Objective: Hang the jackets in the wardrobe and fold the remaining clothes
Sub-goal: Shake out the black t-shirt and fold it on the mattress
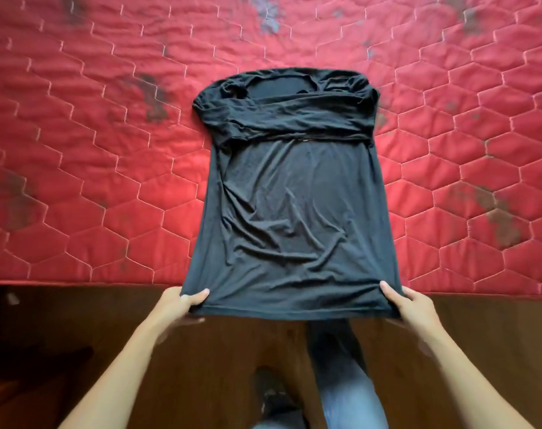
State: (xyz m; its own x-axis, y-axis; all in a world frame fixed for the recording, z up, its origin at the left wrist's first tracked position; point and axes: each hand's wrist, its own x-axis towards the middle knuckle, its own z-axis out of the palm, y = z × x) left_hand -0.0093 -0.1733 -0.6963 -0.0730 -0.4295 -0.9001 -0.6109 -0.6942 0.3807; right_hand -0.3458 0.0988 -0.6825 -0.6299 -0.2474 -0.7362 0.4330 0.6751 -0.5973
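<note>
Lying lengthwise on red mattress [77, 150], black shirt [291, 212], neckline farthest

Red quilted bed [93, 150] lies open left, right and beyond the black shirt [291, 205], the only thing occupying its middle.

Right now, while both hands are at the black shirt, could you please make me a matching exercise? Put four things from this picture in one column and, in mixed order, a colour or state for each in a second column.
Things
1. shirt
2. bed cover
3. floor
4. left hand

Colours or states
A. dark brown wood
B. pinches a corner of the shirt's hem
C. black, sleeves folded in across the top
D. red, stitched in hexagons

Pairs: 1-C, 2-D, 3-A, 4-B
</note>
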